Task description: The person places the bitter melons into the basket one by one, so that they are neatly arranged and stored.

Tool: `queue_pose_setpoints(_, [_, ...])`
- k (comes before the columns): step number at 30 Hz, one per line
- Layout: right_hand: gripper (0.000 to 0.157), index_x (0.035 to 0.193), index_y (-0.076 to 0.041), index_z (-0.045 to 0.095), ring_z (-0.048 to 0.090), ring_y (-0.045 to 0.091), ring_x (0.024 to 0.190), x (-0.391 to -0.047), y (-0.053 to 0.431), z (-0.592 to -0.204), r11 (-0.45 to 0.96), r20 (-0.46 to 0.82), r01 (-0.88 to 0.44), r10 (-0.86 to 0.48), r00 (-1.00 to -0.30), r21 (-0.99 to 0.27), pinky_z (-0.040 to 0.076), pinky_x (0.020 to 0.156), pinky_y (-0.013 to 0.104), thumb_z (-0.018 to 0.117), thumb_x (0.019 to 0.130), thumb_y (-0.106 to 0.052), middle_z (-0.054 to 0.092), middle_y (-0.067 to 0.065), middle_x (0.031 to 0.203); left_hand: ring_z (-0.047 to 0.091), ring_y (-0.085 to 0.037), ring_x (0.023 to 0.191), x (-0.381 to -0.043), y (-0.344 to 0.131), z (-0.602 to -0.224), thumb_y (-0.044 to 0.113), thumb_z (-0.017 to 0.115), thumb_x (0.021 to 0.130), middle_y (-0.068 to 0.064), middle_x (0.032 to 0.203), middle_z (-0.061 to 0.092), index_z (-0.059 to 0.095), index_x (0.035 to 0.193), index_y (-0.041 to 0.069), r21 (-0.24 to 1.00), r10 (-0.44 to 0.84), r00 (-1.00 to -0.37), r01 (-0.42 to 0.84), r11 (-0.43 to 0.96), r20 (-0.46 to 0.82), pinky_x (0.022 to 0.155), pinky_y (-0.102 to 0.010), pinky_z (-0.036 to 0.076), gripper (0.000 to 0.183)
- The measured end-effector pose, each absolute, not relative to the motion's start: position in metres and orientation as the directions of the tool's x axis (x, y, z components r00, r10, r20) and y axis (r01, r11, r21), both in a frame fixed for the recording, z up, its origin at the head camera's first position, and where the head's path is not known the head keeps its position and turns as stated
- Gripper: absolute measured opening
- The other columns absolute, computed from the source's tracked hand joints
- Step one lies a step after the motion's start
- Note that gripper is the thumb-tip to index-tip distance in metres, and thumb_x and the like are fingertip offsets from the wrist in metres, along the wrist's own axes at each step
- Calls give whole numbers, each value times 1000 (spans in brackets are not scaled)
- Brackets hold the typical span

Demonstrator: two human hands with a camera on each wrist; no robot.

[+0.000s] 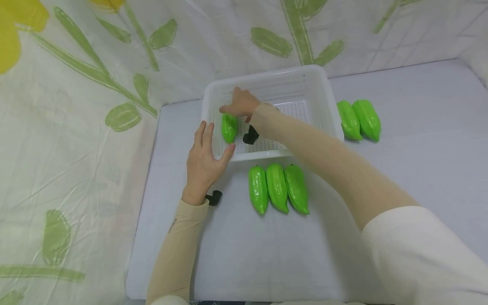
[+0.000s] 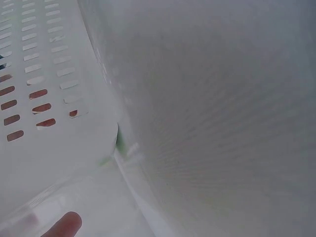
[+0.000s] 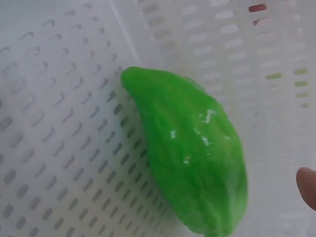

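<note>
A glossy green vegetable, plump with one tapered end [image 1: 229, 128], lies in the left part of a white slotted plastic basket [image 1: 272, 78]. My right hand [image 1: 244, 103] reaches into the basket over the vegetable's far end. In the right wrist view the whole vegetable [image 3: 190, 148] rests by the basket wall, and a fingertip [image 3: 308, 186] shows apart from it. My left hand [image 1: 203, 163] is at the basket's near left corner, fingers and thumb spread along the rim. The left wrist view shows the slotted wall [image 2: 44, 74] and one fingertip [image 2: 64, 226].
Three similar green vegetables [image 1: 277, 187] lie side by side in front of the basket. Two more [image 1: 359, 120] lie against its right side on the pale table [image 1: 419, 169]. A sheet with a leaf print [image 1: 87, 169] hangs behind and to the left.
</note>
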State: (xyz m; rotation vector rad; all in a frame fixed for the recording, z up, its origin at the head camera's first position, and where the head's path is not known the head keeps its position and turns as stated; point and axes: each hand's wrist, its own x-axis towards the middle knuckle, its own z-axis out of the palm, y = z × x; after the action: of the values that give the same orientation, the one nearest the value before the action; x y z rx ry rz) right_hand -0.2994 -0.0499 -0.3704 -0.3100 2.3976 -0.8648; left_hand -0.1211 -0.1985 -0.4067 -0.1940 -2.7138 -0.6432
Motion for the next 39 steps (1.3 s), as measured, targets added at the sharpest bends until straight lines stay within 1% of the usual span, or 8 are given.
queue_pose_setpoints(4, [98,166,-6,10,54,29,133,-295,-48,-361,763,-415,-55,-408,-813,-644,63,78,38,60,99,-55,30,15,168,68,-51,109,-121,-199,-406,61,56,96,-22,164,37,42,158,5,409,57,-931,213,887,361,88,-61,57,84])
queue_pose_setpoints(9, [89,163,-3,20,60,29,122,-289,-44,-351,767,-359,-149,-451,-817,-624,63,81,41,59,100,-52,38,18,163,68,-51,107,-121,-199,-406,61,56,97,-21,164,37,42,157,5,401,60,-930,214,891,363,86,-61,57,84])
queue_pose_setpoints(12, [85,162,-2,23,62,30,115,-283,-39,-342,760,-320,-194,-471,-822,-620,63,83,42,58,101,-51,37,21,162,68,-50,106,-120,-198,-405,60,57,97,-21,164,38,42,157,5,397,61,-927,217,892,369,85,-60,57,83])
queue_pose_setpoints(22, [82,161,-3,26,60,29,110,-271,-16,-322,758,-291,-212,-470,-833,-617,61,87,41,57,102,-51,33,22,164,68,-50,105,-120,-197,-403,62,56,97,-21,164,37,43,157,4,394,55,-933,203,896,356,84,-59,57,84])
queue_pose_setpoints(28, [81,160,-3,30,66,31,100,-270,2,-319,751,-262,-225,-469,-843,-621,58,85,37,57,102,-52,36,19,164,68,-50,107,-119,-198,-403,62,57,96,-21,165,36,43,157,5,400,51,-938,195,895,343,85,-60,57,85])
queue_pose_setpoints(33, [82,160,-5,32,65,28,106,-274,19,-319,739,-238,-216,-457,-857,-638,58,87,36,57,101,-55,37,16,164,67,-50,109,-119,-198,-403,62,56,96,-21,165,36,42,157,5,402,50,-941,191,896,334,86,-60,57,85])
queue_pose_setpoints(36, [81,159,-4,34,62,29,121,-273,28,-317,731,-220,-217,-451,-865,-647,53,102,40,57,101,-54,41,16,162,67,-50,109,-118,-197,-402,63,56,96,-21,165,35,41,158,5,406,47,-944,185,895,327,86,-60,57,86])
queue_pose_setpoints(39, [80,158,-4,35,51,30,138,-270,37,-314,724,-199,-220,-445,-873,-653,44,115,45,58,101,-54,44,17,160,67,-50,109,-118,-197,-400,63,56,95,-20,166,35,41,158,5,407,46,-946,182,895,321,86,-60,57,86])
